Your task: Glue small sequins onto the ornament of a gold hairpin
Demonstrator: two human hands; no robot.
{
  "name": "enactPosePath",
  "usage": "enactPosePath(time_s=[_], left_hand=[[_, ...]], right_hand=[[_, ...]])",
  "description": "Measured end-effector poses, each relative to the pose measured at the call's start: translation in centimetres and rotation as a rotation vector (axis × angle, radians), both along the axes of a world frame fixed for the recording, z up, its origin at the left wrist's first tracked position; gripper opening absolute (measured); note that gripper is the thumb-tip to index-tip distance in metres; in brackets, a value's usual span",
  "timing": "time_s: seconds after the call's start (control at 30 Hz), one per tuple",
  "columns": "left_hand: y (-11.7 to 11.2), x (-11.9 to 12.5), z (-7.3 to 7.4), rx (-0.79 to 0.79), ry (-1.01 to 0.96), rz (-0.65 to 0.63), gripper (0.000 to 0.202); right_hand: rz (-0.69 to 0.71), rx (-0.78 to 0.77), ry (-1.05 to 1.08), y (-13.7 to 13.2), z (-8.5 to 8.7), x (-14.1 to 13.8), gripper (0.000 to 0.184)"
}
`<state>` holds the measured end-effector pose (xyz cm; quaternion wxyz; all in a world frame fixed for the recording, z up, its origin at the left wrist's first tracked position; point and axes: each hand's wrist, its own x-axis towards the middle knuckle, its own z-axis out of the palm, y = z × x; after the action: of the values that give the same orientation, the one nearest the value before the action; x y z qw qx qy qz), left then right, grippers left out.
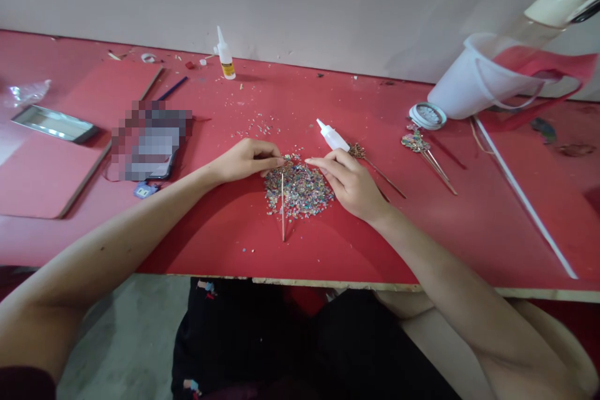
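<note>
Left grip (242, 161) holds hairpin (283, 212) over glittery flakes (309, 190)

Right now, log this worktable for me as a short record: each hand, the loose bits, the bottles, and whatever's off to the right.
Left hand: fingers pinching the upper end of a thin gold-coloured metal stick
Right hand: at the heap's right edge, fingertips together; anything held is too small to tell
Loose bits: heap of shiny multicoloured flakes on the red tabletop
Bottles: white plastic bottle with yellow label, upright near the wall; unlabelled-looking white nozzle bottle beyond the right hand
Right side: white plastic bucket
</note>
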<state>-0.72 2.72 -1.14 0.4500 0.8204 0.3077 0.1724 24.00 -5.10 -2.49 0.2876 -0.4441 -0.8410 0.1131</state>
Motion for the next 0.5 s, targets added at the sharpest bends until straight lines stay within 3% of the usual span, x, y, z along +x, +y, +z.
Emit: enactPosePath(time_s=[0.2, 0.5], left_hand=[[-0.09, -0.03, 0.07, -0.008, 0.006, 0.013, 0.028], [-0.01, -0.04, 0.01, 0.010, 0.004, -0.007, 0.030]], right_hand=[[-0.002, -0.005, -0.020, -0.20, 0.09, -0.22, 0.033], [-0.079, 0.050, 0.039, -0.36, 0.03, -0.31, 0.019]])
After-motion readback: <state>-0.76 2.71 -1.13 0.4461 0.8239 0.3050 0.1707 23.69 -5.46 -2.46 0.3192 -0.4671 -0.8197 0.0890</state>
